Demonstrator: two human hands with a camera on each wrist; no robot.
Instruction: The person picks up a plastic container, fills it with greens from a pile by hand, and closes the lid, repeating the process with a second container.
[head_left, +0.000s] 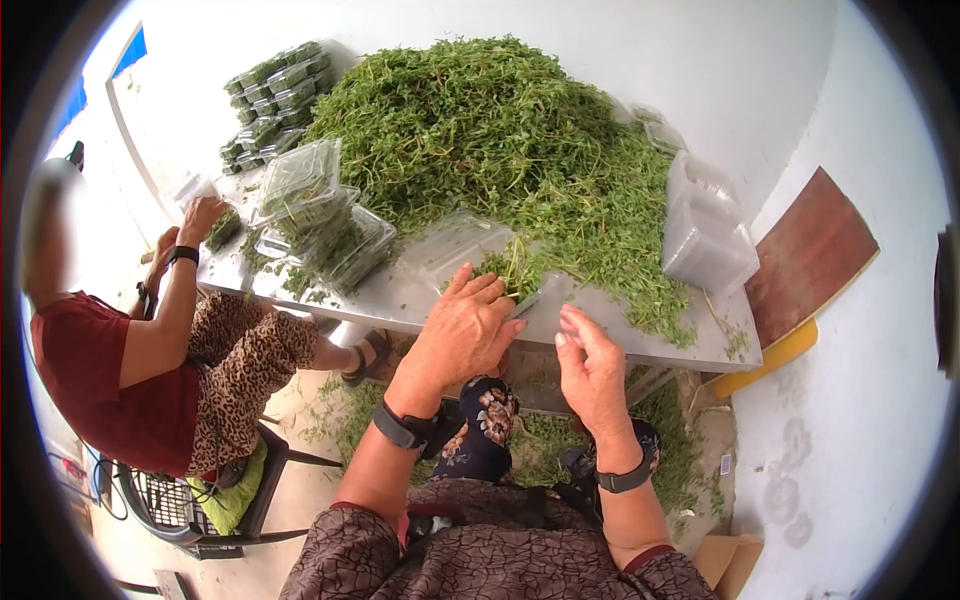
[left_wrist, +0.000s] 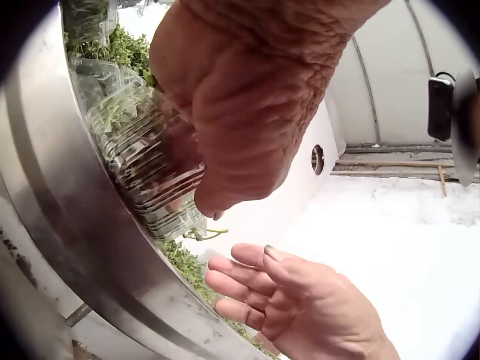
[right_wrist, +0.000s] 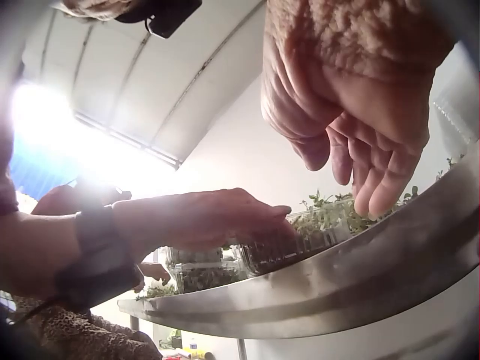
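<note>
In the head view my left hand (head_left: 465, 330) lies over an open clear container (head_left: 545, 300) at the table's front edge, its fingers resting on green stems (head_left: 515, 268) inside. Beside it on the right, my right hand (head_left: 592, 375) is held off the container with fingers loosely bent and nothing in them. The left wrist view shows the clear ribbed container (left_wrist: 150, 187) beneath my left hand (left_wrist: 240, 112), with my right hand (left_wrist: 307, 304) apart from it, palm showing. From the right wrist view, greens (right_wrist: 322, 214) stand above the container's rim.
A large heap of greens (head_left: 480, 130) covers the table's back. Filled clear boxes (head_left: 325, 215) stand left, more are stacked (head_left: 275, 100) behind; nested empty containers (head_left: 705, 225) stand right. A person in a red shirt (head_left: 120, 370) sits at left, handling a box. A brown board (head_left: 815, 255) leans right.
</note>
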